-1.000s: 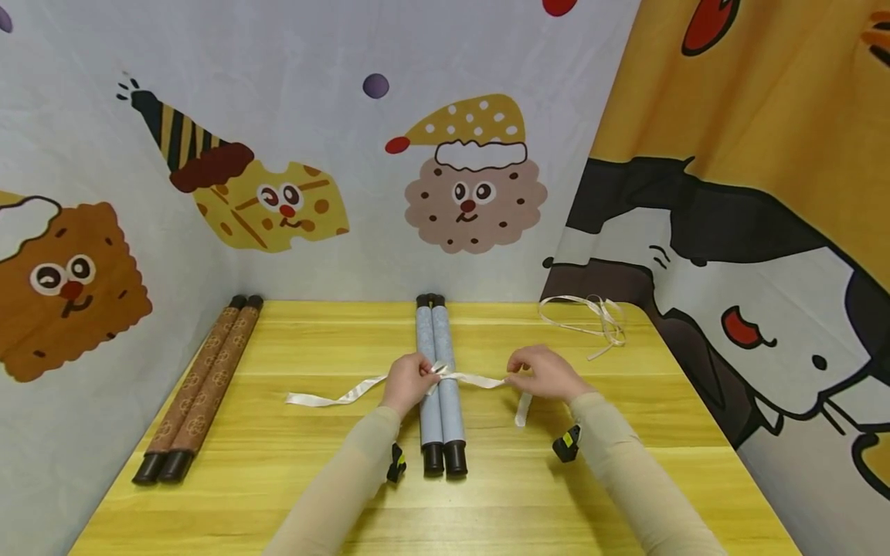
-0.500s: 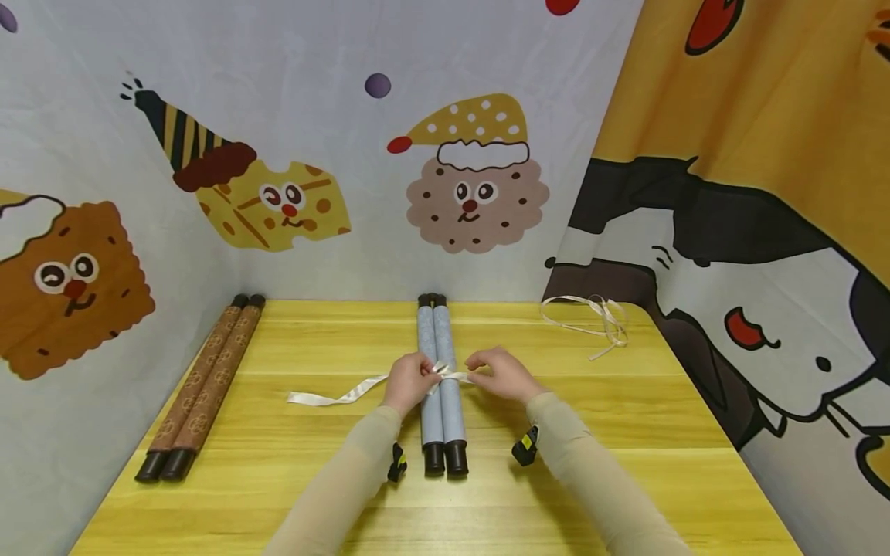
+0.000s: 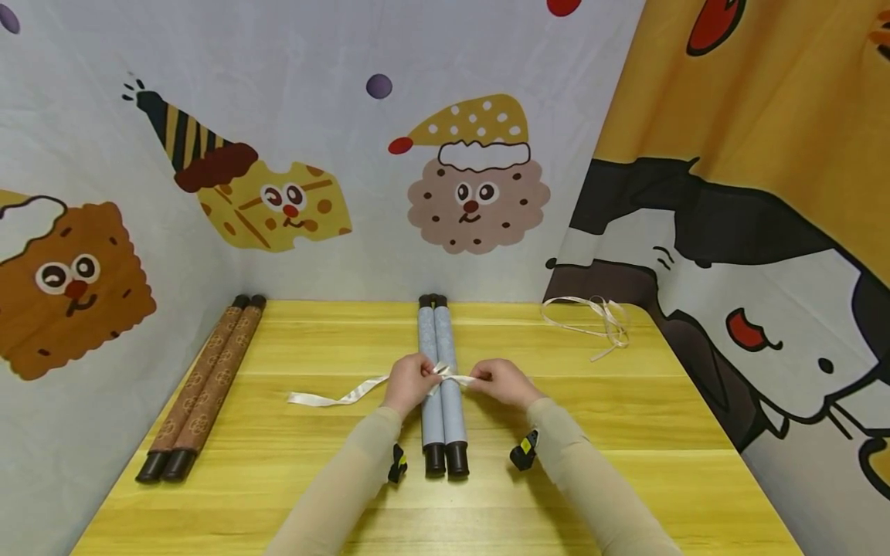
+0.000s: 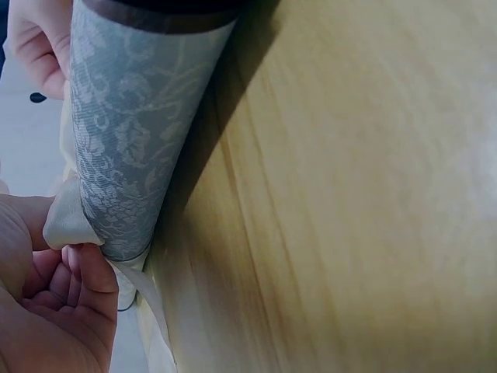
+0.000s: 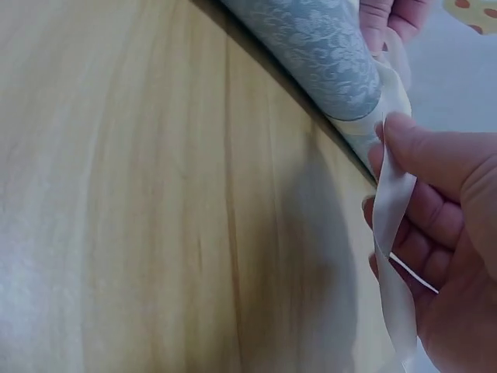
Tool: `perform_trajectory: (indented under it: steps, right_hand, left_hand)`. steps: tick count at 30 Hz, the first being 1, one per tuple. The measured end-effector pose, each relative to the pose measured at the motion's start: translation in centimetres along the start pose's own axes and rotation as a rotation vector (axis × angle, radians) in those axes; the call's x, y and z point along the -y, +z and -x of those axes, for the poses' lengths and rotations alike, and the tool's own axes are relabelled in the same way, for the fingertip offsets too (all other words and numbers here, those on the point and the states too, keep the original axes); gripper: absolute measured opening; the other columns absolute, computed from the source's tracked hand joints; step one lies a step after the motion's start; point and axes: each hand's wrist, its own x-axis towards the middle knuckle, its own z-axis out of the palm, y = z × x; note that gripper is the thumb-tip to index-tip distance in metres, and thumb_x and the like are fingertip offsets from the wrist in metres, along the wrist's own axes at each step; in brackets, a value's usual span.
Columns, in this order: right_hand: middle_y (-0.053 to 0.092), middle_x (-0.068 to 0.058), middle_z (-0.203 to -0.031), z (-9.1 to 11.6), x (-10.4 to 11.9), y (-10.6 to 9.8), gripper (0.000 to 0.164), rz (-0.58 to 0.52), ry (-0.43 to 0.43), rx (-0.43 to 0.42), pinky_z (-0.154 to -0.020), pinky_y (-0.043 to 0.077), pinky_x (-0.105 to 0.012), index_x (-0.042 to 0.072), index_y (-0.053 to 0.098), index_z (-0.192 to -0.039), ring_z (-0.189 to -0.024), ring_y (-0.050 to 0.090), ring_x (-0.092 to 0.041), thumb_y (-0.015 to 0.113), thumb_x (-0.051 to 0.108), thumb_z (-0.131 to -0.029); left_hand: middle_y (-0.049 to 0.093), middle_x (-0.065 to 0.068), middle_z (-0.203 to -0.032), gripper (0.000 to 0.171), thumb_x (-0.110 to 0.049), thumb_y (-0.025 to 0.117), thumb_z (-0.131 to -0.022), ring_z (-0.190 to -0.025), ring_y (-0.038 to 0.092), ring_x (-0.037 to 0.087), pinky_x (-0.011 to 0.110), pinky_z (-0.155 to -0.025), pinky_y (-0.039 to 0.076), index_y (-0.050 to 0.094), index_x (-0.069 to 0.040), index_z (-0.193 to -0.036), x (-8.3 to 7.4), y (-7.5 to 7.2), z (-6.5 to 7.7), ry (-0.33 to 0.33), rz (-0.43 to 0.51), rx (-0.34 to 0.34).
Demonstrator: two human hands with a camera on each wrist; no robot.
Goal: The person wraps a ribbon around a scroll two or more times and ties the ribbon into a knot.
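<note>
Two pale blue patterned scroll rollers (image 3: 453, 417) with black end caps lie side by side mid-table. A white satin ribbon (image 3: 460, 379) passes around them, with a tail stretching out to the left. My left hand (image 3: 409, 382) rests over the left roller and pinches a folded loop of the ribbon (image 4: 71, 221) between thumb and fingers. Just right of the rollers, my right hand (image 3: 504, 382) pinches the other length close to them. In the right wrist view the rest of that ribbon (image 5: 394, 202) hangs down past the fingers. The crossing is partly hidden by the left fingertips.
Two brown patterned scroll rollers (image 3: 208, 378) with black caps lie along the table's left edge. A loose thin cream ribbon (image 3: 591, 330) is heaped at the back right. Printed fabric (image 3: 306, 77) stands behind the wooden table (image 3: 591, 494).
My right hand has moved left along its ribbon length, from well right of the rollers to close beside them, and lowered slightly. My left hand has stayed in place, holding the loop.
</note>
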Motion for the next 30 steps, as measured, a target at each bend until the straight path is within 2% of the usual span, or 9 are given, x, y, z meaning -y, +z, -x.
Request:
perform_trajectory:
  steps: [7,13,19,23,26,30]
  right_hand:
    - [0.062,0.004,-0.077,0.2,-0.4,0.2,0.012,-0.153,0.009,-0.018,-0.066,0.043,-0.028,0.009,0.07,-0.085,-0.069,0.051,-0.013,0.072,0.019,-0.092]
    - [0.061,-0.005,-0.079,0.2,-0.3,0.4,0.015,-0.338,0.023,-0.003,-0.063,0.041,-0.025,-0.001,0.069,-0.093,-0.068,0.049,-0.013,0.067,0.013,-0.096]
    - [0.053,-0.006,-0.076,0.0,-0.5,0.9,0.027,-0.565,-0.022,0.046,-0.057,0.039,-0.023,-0.014,0.059,-0.101,-0.065,0.045,-0.015,0.058,0.012,-0.101]
    - [0.064,-0.008,-0.099,-0.1,-0.5,1.5,0.033,-0.694,-0.049,0.021,-0.068,0.043,-0.024,-0.017,0.055,-0.103,-0.081,0.052,-0.015,0.055,0.016,-0.102]
    - [0.065,-0.007,-0.121,-0.2,-0.5,2.0,0.034,-0.775,-0.065,0.0,-0.071,0.044,-0.023,-0.017,0.054,-0.103,-0.087,0.052,-0.015,0.054,0.017,-0.103]
    - [0.067,-0.007,-0.106,-0.4,-0.3,2.5,0.026,-0.829,-0.067,-0.007,-0.064,0.042,-0.024,-0.012,0.057,-0.106,-0.076,0.049,-0.017,0.054,0.014,-0.103]
  left_hand:
    - [0.057,0.0,-0.068,0.021,-0.007,0.082,-0.08,-0.062,0.05,0.012,0.028,-0.056,0.044,0.062,-0.006,-0.075,0.1,0.0,0.2,0.019,0.008,-0.01]
    - [0.057,0.0,-0.068,0.02,-0.006,0.081,-0.08,-0.062,0.049,0.012,0.028,-0.057,0.044,0.062,-0.006,-0.075,0.0,0.0,0.2,0.018,0.01,-0.011]
    - [0.058,0.0,-0.068,0.02,-0.007,0.082,-0.08,-0.062,0.049,0.012,0.028,-0.057,0.045,0.062,-0.006,-0.075,0.1,0.0,0.2,0.018,0.012,-0.014]
    - [0.058,0.001,-0.069,0.021,-0.007,0.082,-0.08,-0.062,0.05,0.012,0.028,-0.057,0.045,0.062,-0.005,-0.075,0.1,0.1,0.1,0.025,0.013,-0.018]
    - [0.058,0.001,-0.069,0.02,-0.006,0.081,-0.08,-0.062,0.05,0.013,0.028,-0.057,0.044,0.062,-0.005,-0.075,0.1,0.1,0.1,0.027,0.012,-0.02]
    - [0.058,0.001,-0.069,0.02,-0.006,0.081,-0.08,-0.062,0.05,0.013,0.028,-0.057,0.044,0.062,-0.005,-0.075,0.1,0.1,0.0,0.026,0.007,-0.014]
